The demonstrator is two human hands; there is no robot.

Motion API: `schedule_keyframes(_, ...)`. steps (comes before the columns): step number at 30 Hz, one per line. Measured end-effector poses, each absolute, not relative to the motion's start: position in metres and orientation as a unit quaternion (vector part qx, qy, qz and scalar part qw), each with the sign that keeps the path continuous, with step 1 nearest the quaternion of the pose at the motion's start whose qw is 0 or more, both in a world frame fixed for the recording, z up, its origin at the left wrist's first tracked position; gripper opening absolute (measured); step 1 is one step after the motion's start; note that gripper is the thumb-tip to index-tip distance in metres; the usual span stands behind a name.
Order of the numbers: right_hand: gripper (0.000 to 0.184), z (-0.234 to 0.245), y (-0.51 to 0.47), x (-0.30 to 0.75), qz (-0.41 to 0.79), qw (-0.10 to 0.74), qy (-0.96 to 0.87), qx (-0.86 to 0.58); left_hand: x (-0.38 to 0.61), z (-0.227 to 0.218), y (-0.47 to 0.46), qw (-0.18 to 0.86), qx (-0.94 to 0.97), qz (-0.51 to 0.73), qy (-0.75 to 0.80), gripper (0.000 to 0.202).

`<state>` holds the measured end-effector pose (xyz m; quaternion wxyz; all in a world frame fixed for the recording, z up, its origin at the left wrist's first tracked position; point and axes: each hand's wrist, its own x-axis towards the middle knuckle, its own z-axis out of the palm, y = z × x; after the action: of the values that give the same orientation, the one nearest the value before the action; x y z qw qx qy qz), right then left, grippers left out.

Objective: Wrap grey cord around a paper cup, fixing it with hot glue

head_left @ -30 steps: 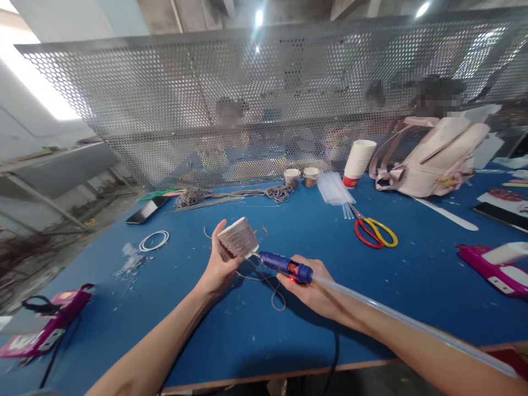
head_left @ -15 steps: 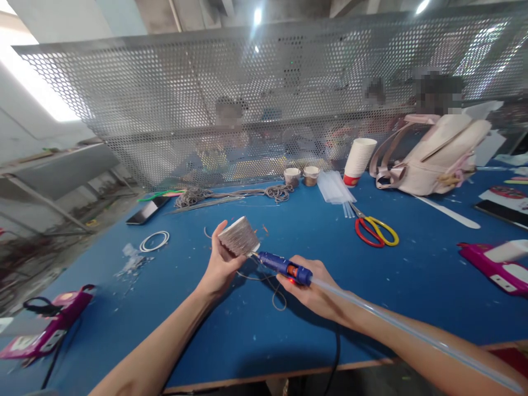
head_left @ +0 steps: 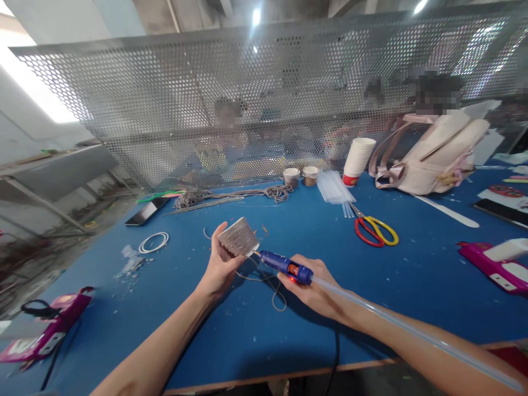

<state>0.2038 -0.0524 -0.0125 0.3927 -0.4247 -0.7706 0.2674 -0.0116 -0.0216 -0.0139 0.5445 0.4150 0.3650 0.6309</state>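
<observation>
My left hand (head_left: 218,268) is closed round a paper cup wrapped in grey cord (head_left: 238,237), held tilted above the blue table (head_left: 231,324). My right hand (head_left: 313,289) grips a blue hot glue gun (head_left: 285,265) with a long clear glue stick (head_left: 396,324) trailing back over my forearm. The gun's nozzle touches the lower right edge of the wrapped cup. A loose end of grey cord (head_left: 270,286) hangs from the cup and curls on the table between my hands.
Red and yellow scissors (head_left: 376,231), clear glue sticks (head_left: 334,188), a stack of paper cups (head_left: 357,161), two wrapped cups (head_left: 301,176), cord bundles (head_left: 231,194), a phone (head_left: 146,211) and a pink backpack (head_left: 437,157) lie beyond. Pink glue guns sit at left (head_left: 45,330) and right (head_left: 495,267). People sit behind a perforated screen (head_left: 247,110).
The cup in my left hand has tipped slightly and sits a little lower; the glue gun's nozzle stays against its edge. Both hands are almost unmoved.
</observation>
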Motion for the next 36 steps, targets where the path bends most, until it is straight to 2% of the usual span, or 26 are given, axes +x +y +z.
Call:
schedule_keyframes(8, 0.026, 0.004, -0.052, 0.203, 0.349, 0.372, -0.716, -0.476, -0.018, -0.017, -0.021, 0.583, 0.405, 0.609, 0.353, 0.088)
schedule_keyframes(27, 0.028, 0.0, -0.054, 0.204, 0.364, 0.375, -0.716, -0.464, -0.023, -0.013, -0.026, 0.625, 0.404, 0.577, 0.335, 0.087)
schedule_keyframes(36, 0.031, 0.007, -0.046, 0.207, 0.412, 0.381, -0.7, -0.442, -0.028, -0.012, -0.025, 0.654, 0.388, 0.57, 0.311, 0.077)
